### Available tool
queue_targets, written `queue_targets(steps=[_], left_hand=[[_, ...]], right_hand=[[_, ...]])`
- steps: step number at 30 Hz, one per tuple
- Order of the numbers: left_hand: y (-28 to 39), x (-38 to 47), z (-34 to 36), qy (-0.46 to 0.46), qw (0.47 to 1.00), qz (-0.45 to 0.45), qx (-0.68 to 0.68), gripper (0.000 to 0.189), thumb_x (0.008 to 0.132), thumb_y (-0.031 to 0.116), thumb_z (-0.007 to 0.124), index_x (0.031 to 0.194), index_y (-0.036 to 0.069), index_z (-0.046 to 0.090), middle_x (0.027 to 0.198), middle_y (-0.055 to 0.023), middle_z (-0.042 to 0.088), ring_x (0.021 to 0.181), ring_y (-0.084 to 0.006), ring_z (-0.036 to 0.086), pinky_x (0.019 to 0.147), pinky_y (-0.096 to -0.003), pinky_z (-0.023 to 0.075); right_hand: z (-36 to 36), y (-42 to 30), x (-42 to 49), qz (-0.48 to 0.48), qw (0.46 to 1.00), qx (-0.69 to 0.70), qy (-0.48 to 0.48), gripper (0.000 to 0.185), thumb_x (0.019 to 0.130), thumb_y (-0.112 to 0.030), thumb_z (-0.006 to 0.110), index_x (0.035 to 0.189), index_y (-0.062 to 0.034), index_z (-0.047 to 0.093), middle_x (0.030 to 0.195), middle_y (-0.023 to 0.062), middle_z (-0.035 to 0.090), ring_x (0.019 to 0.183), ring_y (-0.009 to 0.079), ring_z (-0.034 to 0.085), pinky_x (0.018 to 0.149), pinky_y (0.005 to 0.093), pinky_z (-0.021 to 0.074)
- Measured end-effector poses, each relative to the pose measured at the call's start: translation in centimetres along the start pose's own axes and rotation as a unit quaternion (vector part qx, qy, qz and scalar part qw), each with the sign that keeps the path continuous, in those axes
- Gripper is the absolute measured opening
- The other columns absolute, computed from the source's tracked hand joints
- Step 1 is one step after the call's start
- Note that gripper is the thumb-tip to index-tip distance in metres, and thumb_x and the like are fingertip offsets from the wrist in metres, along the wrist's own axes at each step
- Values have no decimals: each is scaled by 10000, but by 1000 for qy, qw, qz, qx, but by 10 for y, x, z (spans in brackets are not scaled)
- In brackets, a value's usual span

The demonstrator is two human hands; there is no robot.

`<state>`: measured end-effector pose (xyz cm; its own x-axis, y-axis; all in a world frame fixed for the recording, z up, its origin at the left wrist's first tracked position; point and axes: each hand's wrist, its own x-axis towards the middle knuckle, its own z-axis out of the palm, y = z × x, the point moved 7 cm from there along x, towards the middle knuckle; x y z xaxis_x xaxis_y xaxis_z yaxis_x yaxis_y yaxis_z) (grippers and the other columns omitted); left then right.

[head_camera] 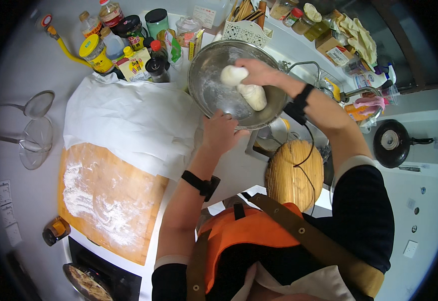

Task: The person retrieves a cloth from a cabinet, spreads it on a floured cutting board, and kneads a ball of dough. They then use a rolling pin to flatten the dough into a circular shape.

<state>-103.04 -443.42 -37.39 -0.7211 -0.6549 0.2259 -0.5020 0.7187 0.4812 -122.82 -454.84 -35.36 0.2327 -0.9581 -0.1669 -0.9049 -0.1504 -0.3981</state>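
Observation:
A wide stainless steel bowl (211, 81), dusted inside with flour, stands at the counter's back. My right hand (254, 72) reaches into it over the far rim side and grips a smooth lump of white dough (234, 75). Just below that lump, a second, longer piece of dough (253, 98) lies against the bowl's wall; whether the two are joined I cannot tell. My left hand (221, 129) holds the near rim, fingertips over the edge and thumb spread outside. Both wrists wear black straps.
Left of the bowl, white cloth (128, 116) partly covers a floured wooden board (110, 199). Bottles and jars (128, 34) crowd the back. A slatted wooden lid (294, 173) lies near the sink faucet (305, 66), crossed by a black cable. A pan (87, 282) sits on the cooktop.

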Motion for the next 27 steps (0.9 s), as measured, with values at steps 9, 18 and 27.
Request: queue_targets(steps=[9,18,27], left_hand=[[-7,6,2,-11,1000,-28,-1,481,792,618,694,900,162,799,937,6,731,1077,-212,569,824,-548,436],[6,-22,-70,183,963,-48,-190,1142,686,431,894,1550,32,264,1511,-243,416,1376,-422,403,1139,-527,328],[4,-202,-144,233,682,-214,-659,635,962,192,645,1518,83,359,1329,-102,613,1056,-213,667,800,-326,588]], right_hand=[[-140,-36,-109,33,958,208,196,355,754,-67,750,1082,-60,615,983,-4,636,926,101,589,849,289,499],[-224,-163,-165,-94,908,283,294,472,782,-82,704,1243,-52,610,1075,-7,649,977,94,604,868,253,474],[-87,-379,-133,-250,849,408,224,500,805,-36,704,1296,-57,608,1164,53,678,1051,133,630,939,301,509]])
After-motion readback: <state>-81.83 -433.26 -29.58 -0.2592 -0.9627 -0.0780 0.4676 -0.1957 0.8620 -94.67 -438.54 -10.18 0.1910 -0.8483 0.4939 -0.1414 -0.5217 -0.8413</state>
